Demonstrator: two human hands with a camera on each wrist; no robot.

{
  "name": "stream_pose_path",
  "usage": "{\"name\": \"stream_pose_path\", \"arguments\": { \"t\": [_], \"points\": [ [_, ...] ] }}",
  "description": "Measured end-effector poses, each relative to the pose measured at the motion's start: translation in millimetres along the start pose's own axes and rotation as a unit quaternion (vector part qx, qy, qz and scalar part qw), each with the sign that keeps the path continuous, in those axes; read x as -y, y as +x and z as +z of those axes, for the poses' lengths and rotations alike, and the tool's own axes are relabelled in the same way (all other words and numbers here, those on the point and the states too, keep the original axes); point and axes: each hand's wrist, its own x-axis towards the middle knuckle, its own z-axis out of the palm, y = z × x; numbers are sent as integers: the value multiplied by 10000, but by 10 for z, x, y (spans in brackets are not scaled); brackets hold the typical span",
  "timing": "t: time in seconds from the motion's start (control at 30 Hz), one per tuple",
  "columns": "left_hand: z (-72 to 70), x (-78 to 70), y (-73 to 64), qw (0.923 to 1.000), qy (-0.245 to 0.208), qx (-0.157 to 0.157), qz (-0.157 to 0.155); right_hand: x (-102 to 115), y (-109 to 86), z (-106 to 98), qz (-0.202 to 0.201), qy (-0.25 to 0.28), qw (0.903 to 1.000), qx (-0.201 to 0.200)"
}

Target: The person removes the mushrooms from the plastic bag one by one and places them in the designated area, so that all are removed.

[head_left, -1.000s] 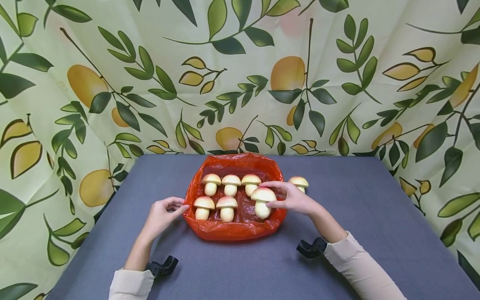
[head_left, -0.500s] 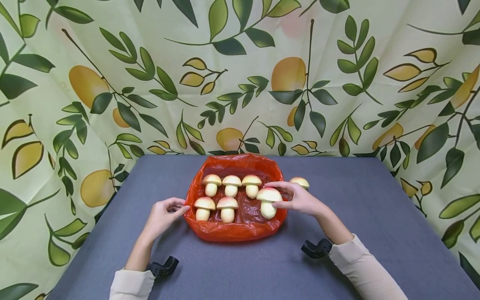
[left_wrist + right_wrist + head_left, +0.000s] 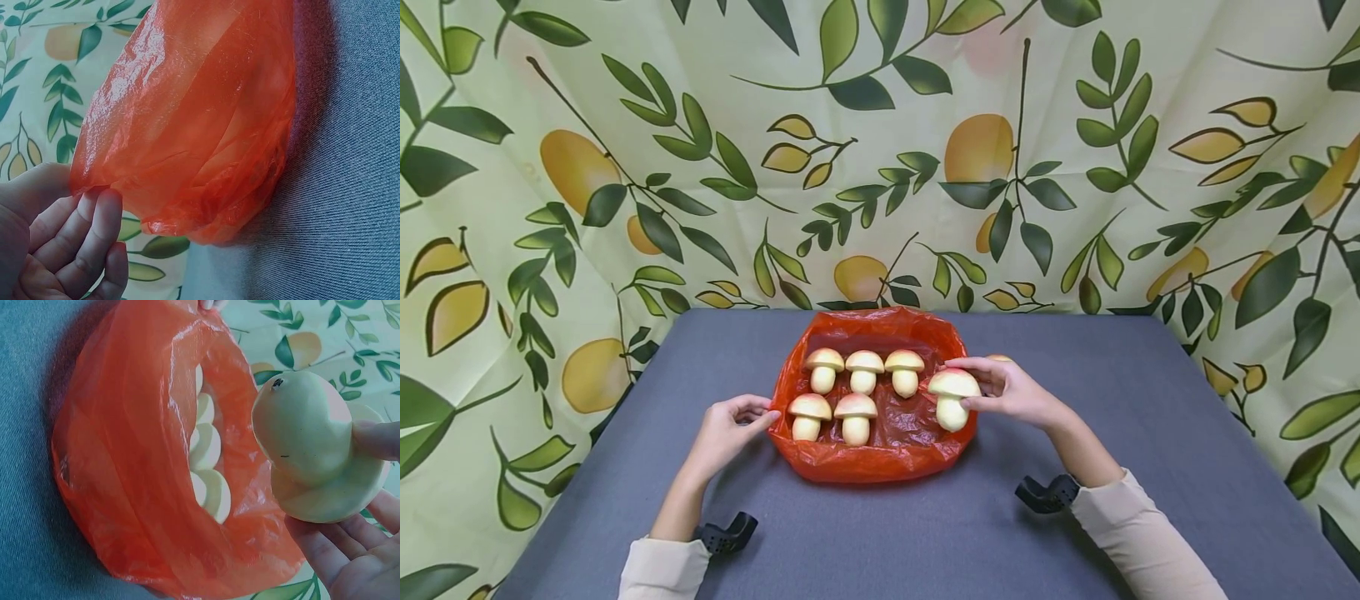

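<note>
A red plastic bag (image 3: 868, 467) stands with its mouth spread wide. Inside, toy mushrooms lie in two rows: a back row (image 3: 864, 367) of three and a front row (image 3: 855, 408) of two. My left hand (image 3: 727, 427) pinches the bag's left rim between thumb and fingers; the left wrist view shows the red film (image 3: 200, 119) gathered there. My right hand (image 3: 1017, 396) grips a toy mushroom (image 3: 953, 392) by its cap, over the bag's right side. In the right wrist view this mushroom (image 3: 306, 431) shows its stem end, raised beside the bag's opening.
Behind my right hand, another mushroom (image 3: 998, 357) lies on the table to the right of the bag, mostly hidden. A grey cloth (image 3: 880, 542) covers the table. A leaf-and-fruit patterned curtain (image 3: 880, 200) hangs along the back and sides.
My right hand has moved right with the mushroom, from inside the bag's right part toward its right rim, covering more of the mushroom behind. The left hand stays at the left rim.
</note>
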Motion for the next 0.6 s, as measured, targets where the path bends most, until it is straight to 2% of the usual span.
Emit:
{"name": "stream_pose_path", "arguments": {
  "t": [0.27, 0.6],
  "points": [
    [-9, -26, 6, 10000, -74, 19, -41, -10, -70, -94, 218, -223, 9994, -118],
    [-14, -53, -10, 9999, -80, 47, -47, -51, -149, -252, 186, 45, 9997, -165]
  ]
}}
